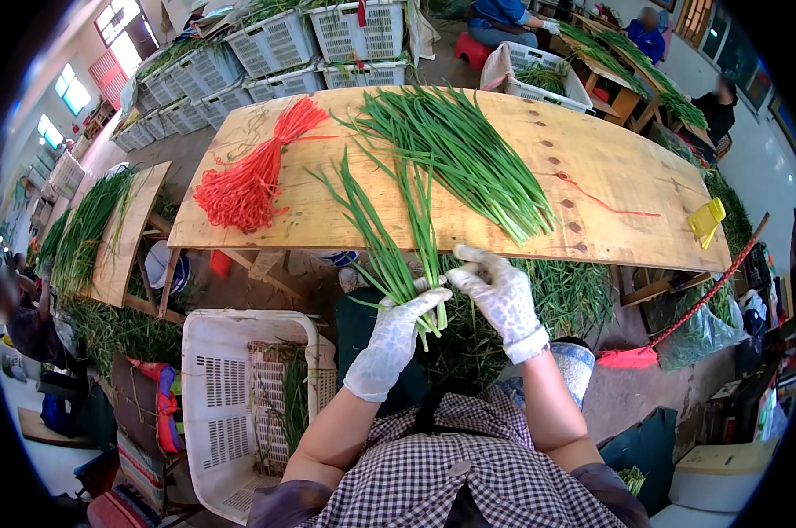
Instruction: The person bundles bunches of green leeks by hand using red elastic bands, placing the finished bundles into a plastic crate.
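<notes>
My left hand [398,330], in a white patterned glove, is closed around a small bunch of green chives [382,251]. Their leaves fan out over the table's near edge, and the cut stalk ends poke out below my fingers. Just right of it is my right hand [501,302], gloved the same way, with its fingers loosely bent and apart. Its fingertips come close to the stalks; whether they touch them I cannot tell. A larger pile of chives [460,154] lies on the wooden table [328,194], roots toward me. A bundle of red ties [248,180] rests at its left.
One loose red tie [605,201] and a yellow object [706,220] lie on the table's right side. A white plastic crate [206,422] with some greens stands at my left. Loose greens cover the floor under the table. Stacked crates [275,44] and other people are beyond.
</notes>
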